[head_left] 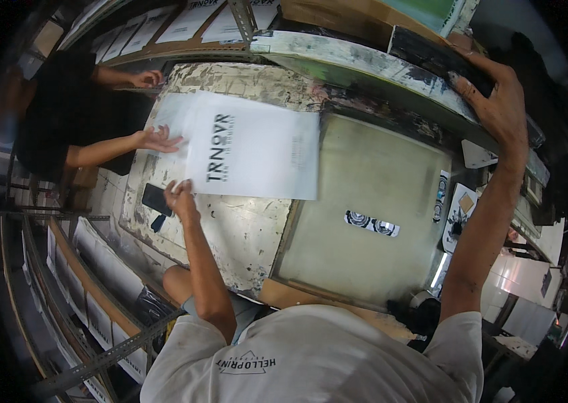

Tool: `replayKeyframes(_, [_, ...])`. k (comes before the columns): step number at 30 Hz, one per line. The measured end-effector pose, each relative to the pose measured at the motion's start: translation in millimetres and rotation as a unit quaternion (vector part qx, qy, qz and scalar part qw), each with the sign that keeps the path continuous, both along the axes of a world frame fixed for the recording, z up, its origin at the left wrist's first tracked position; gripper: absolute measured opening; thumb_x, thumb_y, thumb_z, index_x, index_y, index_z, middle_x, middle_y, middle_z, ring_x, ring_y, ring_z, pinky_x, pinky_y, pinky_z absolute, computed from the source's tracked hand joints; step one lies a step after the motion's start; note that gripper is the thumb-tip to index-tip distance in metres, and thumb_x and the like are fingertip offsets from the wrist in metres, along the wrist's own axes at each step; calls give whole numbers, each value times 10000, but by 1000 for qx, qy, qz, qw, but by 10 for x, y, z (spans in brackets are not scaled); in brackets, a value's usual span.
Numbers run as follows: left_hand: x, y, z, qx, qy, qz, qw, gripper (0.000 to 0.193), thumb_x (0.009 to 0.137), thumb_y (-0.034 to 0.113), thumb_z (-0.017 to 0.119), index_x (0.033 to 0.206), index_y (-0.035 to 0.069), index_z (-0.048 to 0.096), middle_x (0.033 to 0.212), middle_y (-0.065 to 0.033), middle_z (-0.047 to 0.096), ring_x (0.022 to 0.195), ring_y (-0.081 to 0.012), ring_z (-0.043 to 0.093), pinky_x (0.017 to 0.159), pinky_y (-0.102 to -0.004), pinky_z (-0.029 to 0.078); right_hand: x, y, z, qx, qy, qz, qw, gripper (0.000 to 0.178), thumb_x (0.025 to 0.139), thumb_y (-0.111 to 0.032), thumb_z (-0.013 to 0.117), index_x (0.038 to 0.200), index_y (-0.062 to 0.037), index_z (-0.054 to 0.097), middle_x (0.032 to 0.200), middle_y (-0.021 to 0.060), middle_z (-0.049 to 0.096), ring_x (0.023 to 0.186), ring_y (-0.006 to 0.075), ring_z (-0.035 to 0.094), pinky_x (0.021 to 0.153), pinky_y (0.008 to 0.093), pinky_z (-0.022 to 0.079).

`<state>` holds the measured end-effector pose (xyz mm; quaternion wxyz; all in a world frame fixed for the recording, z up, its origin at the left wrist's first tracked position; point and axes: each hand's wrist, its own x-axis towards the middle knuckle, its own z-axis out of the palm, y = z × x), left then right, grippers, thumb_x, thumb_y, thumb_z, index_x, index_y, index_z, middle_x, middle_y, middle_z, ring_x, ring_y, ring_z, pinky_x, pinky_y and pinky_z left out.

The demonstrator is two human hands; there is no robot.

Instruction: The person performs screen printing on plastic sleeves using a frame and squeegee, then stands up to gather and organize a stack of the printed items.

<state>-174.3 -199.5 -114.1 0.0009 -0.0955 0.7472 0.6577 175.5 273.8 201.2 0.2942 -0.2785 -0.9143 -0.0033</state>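
My left hand [182, 199] is at the near left corner of a white plastic sheet or bag [264, 148], its fingers closed on the edge. Large dark lettering runs across the sheet, which is slightly blurred. Up at the right, my right hand [496, 101] wraps round the end of a black, ink-stained squeegee [432, 57]. This lies along a raised screen-printing frame [358, 59] with a paint-smeared edge. Another person's open hand [159, 140] is by the sheet's left side.
A paint-worn table [230, 228] carries a dark phone [156, 199]. A greenish printing board [371, 174] with patterned strips [371, 224] lies to the right. Racks of printed sheets [89, 289] stand at lower left, and a shelf [190, 47] of sheets at the back.
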Motion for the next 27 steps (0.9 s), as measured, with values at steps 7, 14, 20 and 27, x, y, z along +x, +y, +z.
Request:
replayKeyframes(7, [146, 198, 314, -283, 426, 91, 855, 350, 864, 133, 777, 1141, -36, 646, 1101, -198, 646, 1071, -351, 577, 947, -459, 445, 45, -28, 32, -62, -20, 4, 998, 555, 797, -361, 830, 1242, -52, 705, 1202, 213, 686, 1142, 325, 621, 1014, 407, 451])
replayKeyframes(14, [1004, 1100, 285, -336, 429, -264, 796, 333, 761, 200, 852, 1071, 143, 746, 1041, -59, 641, 994, -259, 581, 816, -413, 416, 14, -41, 55, -54, -26, -4, 998, 537, 800, -376, 828, 1222, -65, 716, 1201, 209, 686, 1170, 324, 621, 1018, 421, 460])
replayKeyframes(20, [1048, 1054, -50, -430, 312, -280, 799, 335, 744, 261, 852, 1057, 161, 784, 1037, -54, 640, 1030, -265, 560, 871, -425, 391, 35, 21, 3, -39, -15, -12, 999, 535, 768, -444, 834, 1189, -126, 747, 1196, 188, 701, 1175, 340, 630, 1021, 452, 472])
replayKeyframes(27, [819, 1068, -149, -316, 323, -216, 866, 90, 757, 182, 825, 831, 150, 786, 930, -32, 679, 922, -247, 606, 813, -411, 408, 70, 194, -95, -40, 2, -21, 999, 564, 755, -433, 843, 1222, -135, 733, 1268, 194, 666, 1208, 336, 614, 1037, 445, 465])
